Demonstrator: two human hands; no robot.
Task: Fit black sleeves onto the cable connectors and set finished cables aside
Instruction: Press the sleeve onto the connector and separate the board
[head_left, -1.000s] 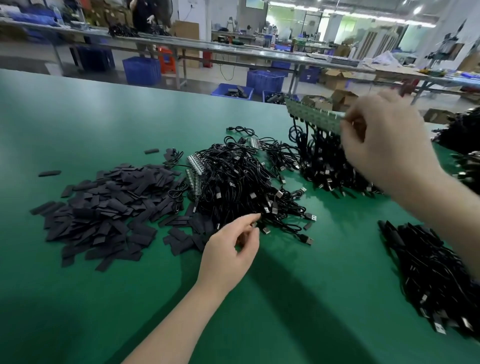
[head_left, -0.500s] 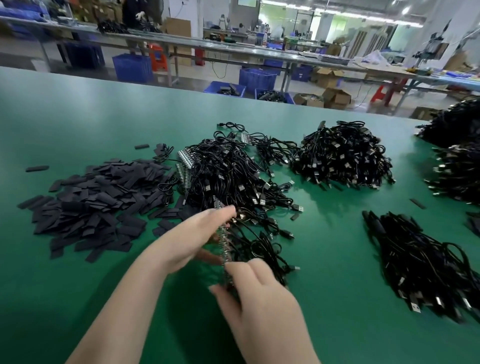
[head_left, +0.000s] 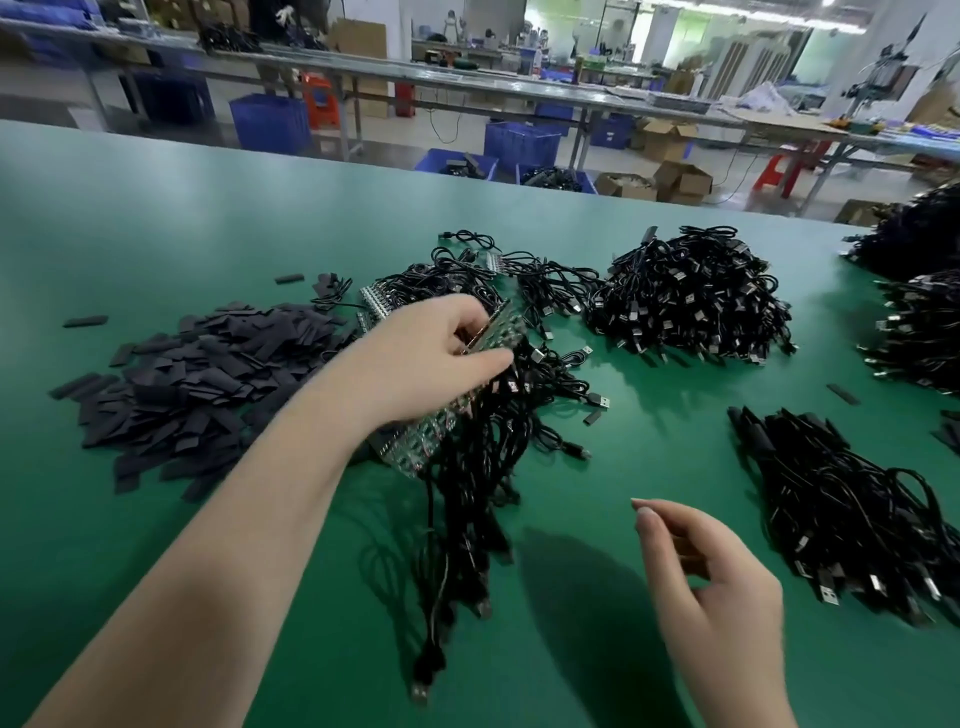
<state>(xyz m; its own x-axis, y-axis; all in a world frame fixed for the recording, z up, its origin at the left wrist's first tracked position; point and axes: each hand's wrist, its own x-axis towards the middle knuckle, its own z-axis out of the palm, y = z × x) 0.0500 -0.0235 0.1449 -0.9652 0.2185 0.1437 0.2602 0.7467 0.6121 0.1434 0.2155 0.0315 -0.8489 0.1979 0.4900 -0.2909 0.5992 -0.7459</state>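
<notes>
My left hand (head_left: 436, 358) grips a long strip of connector boards (head_left: 415, 447), lifted off the green table (head_left: 156, 234), with a bunch of black cables (head_left: 467, 519) hanging from it toward me. My right hand (head_left: 711, 597) hovers low at the front right, fingers loosely curled, holding nothing. A heap of flat black sleeves (head_left: 192, 379) lies to the left. Behind my left hand lies a tangle of cables on strips (head_left: 467, 275).
Piles of black cables lie at the back centre (head_left: 691, 296), at the right front (head_left: 857, 509) and along the right edge (head_left: 924, 322). Loose sleeves (head_left: 842, 393) lie scattered. Beyond the table are benches, blue crates (head_left: 270, 122) and cardboard boxes.
My left hand has lifted the strip of connectors with its cables up and back over the pile. My right hand let go of the strip and dropped to the front right.
</notes>
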